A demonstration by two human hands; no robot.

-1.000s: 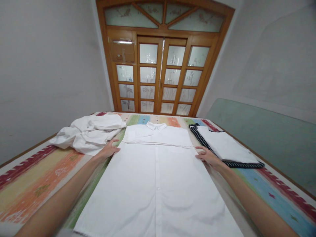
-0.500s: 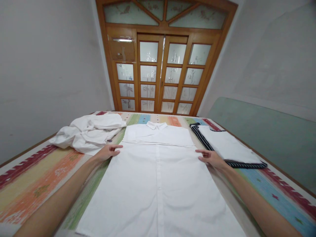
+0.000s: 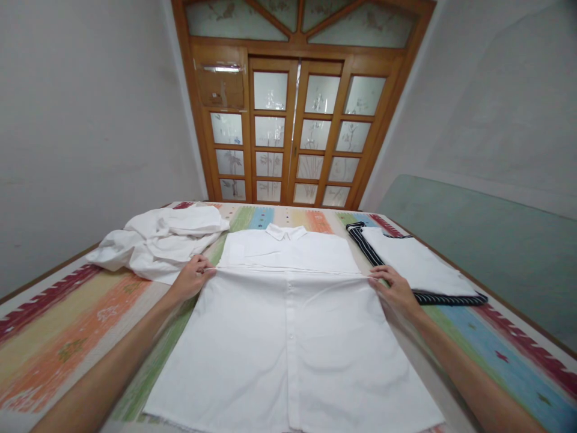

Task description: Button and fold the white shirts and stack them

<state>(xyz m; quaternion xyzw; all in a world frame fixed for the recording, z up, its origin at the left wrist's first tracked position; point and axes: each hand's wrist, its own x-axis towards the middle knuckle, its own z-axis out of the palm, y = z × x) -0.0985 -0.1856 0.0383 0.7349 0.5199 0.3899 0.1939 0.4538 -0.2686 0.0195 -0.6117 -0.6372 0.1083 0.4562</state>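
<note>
A white button-front shirt (image 3: 252,337) lies spread on the patterned bed cover, its collar at the far end and its hem towards me. Across its upper part runs a folded layer with a straight edge. My left hand (image 3: 193,278) pinches the shirt at the left end of that edge. At the right end, my right hand (image 3: 395,290) pinches the cloth between thumb and fingers. Between the two hands the edge is pulled taut and slightly raised.
A crumpled white garment (image 3: 157,240) lies to the left. On the right sits a folded white garment (image 3: 415,261) on top of a black striped one (image 3: 451,299). The colourful striped bed cover (image 3: 85,328) is under everything. Wooden glass-paned doors (image 3: 293,132) stand beyond, with walls on both sides.
Both hands have closed on the shirt's sides, where their fingers were resting before. The cloth between them is now drawn tight and lifted a little, and the hem has shifted away from me.
</note>
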